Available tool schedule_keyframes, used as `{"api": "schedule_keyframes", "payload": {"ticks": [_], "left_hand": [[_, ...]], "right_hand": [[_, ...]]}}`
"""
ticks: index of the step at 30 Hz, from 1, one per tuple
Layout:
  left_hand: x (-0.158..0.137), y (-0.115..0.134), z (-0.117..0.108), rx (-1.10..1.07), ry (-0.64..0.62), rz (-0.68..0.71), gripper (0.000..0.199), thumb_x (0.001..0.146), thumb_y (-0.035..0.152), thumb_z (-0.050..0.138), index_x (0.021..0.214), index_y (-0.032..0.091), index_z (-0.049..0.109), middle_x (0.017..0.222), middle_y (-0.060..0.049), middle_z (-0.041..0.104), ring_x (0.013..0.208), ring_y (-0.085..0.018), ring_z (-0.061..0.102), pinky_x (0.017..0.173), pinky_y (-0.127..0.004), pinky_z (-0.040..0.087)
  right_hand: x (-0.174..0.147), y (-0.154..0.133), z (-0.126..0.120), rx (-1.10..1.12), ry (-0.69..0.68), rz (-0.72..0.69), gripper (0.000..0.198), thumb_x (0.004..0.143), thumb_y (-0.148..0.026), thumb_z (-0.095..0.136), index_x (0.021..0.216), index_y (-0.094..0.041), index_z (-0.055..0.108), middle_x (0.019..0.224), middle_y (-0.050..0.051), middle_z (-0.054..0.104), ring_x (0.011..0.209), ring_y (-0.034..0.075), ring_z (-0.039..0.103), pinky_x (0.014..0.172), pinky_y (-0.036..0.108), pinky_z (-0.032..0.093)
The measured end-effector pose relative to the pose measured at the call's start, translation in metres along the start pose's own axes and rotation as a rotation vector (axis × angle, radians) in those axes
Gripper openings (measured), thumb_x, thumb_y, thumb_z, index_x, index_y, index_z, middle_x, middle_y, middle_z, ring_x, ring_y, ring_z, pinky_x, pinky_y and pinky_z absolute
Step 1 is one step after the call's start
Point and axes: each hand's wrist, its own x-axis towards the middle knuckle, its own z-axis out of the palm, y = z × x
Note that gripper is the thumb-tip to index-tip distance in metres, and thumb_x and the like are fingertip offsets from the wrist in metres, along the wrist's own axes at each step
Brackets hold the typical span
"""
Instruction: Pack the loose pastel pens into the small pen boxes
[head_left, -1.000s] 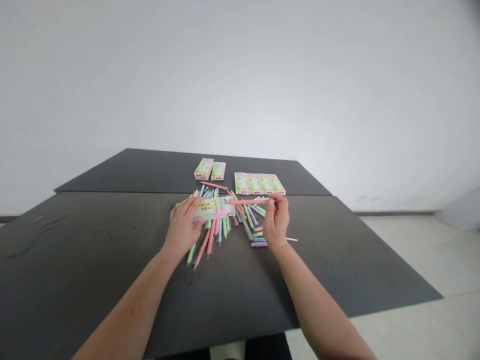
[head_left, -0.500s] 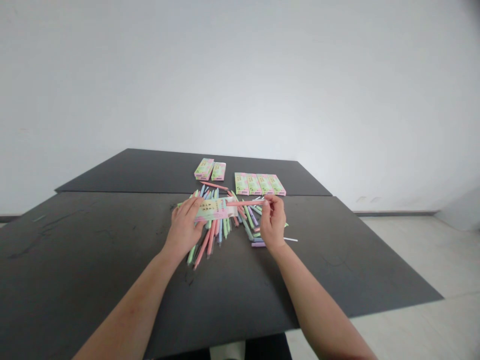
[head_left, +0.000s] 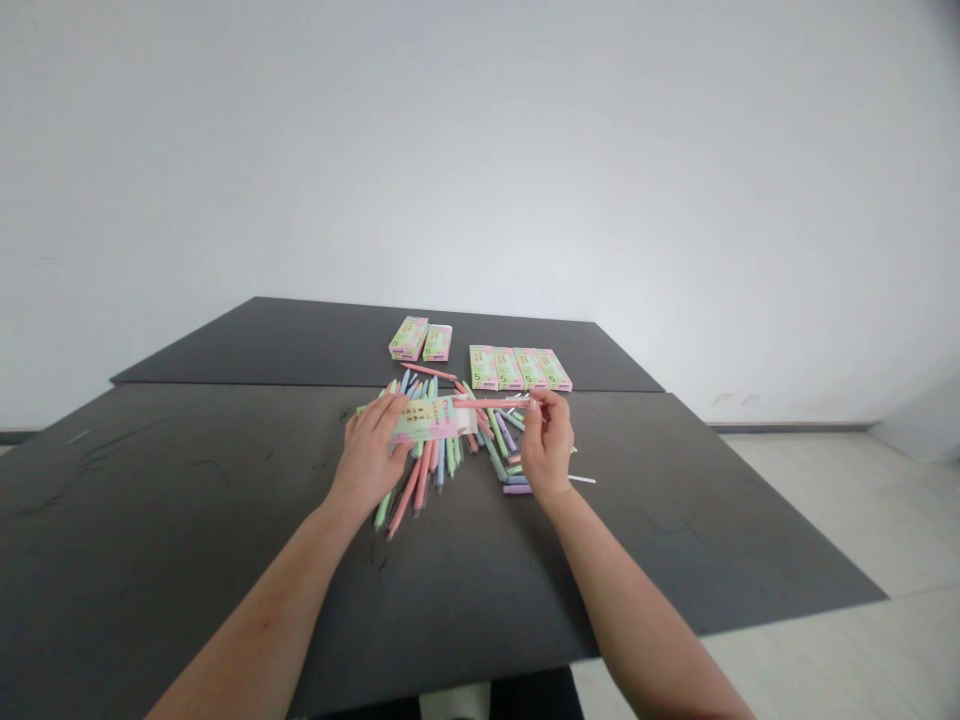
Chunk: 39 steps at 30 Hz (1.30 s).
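The thumb and forefinger of the right hand (head_left: 549,450) pinch the end of a slim, pink, stick-shaped pen (head_left: 491,404), with the other fingers curled in toward the palm. The pen lies nearly level and points left, its far end at the mouth of a flat, oblong carton printed in pastel green, yellow and pink (head_left: 429,420); how far the pen reaches inside cannot be told.

The left hand (head_left: 369,450) grips this carton by its left end, fingers laid together over the far edge and thumb along the near side. The carton's right end is open, with a white flap (head_left: 467,420) standing out toward the right hand.

Under and around the carton is a loose heap of pink, green and blue pens (head_left: 424,480), many with their ends fanned toward the person. Just right of it, partly behind the right hand, lies a second scatter of green, purple, blue and pink pens (head_left: 499,450). A thin white stick (head_left: 583,480) shows to the right of the right wrist. Beyond the heap, a single pink pen (head_left: 429,371) lies slantwise.

Farther back, four matching pastel cartons (head_left: 520,369) lie side by side in a row. To their left and a little farther off, a stack of pastel cartons (head_left: 409,338) sits just beside another pastel carton (head_left: 437,342). All this is on a matt black table (head_left: 225,520), with a plain pale wall (head_left: 480,150) behind and a light floor (head_left: 810,500) at right.
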Motion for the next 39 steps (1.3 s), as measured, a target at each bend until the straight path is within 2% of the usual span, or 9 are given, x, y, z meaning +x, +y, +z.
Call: {"api": "schedule_keyframes", "payload": {"ticks": [12,22,31,39], "left_hand": [[0.000,0.003,-0.001,0.007,-0.011,0.024,0.054,0.080,0.019,0.051,0.134,0.016,0.045,0.138,-0.014,0.051,0.131,-0.030,0.043,0.109,-0.049,0.033],[-0.001,0.004,0.000,0.010,-0.033,0.054,0.055,0.081,0.019,0.050,0.135,0.017,0.044,0.140,-0.014,0.049,0.132,-0.029,0.042,0.109,-0.049,0.032],[-0.002,0.005,-0.002,-0.002,-0.039,0.057,0.054,0.082,0.019,0.049,0.136,0.018,0.044,0.141,-0.014,0.049,0.133,-0.030,0.041,0.109,-0.050,0.032],[-0.002,0.004,-0.001,0.010,-0.050,0.069,0.052,0.083,0.019,0.048,0.135,0.017,0.045,0.141,-0.014,0.049,0.133,-0.029,0.041,0.109,-0.049,0.031]], "right_hand": [[-0.006,-0.001,0.006,0.018,-0.169,0.043,0.020,0.095,-0.030,0.046,0.107,-0.018,0.056,0.093,0.007,0.062,0.080,0.017,0.060,0.070,0.030,0.048],[-0.008,-0.005,0.010,-0.009,-0.336,-0.030,0.020,0.094,-0.031,0.052,0.107,-0.019,0.062,0.090,0.006,0.064,0.079,0.017,0.059,0.068,0.029,0.048],[-0.008,-0.010,0.008,-0.025,-0.414,-0.128,0.021,0.094,-0.023,0.044,0.107,-0.020,0.061,0.091,0.006,0.063,0.080,0.018,0.059,0.070,0.031,0.048],[-0.010,-0.004,0.010,-0.053,-0.411,-0.027,0.015,0.093,-0.026,0.047,0.101,-0.018,0.057,0.084,0.004,0.065,0.072,0.016,0.059,0.063,0.027,0.044]]}}
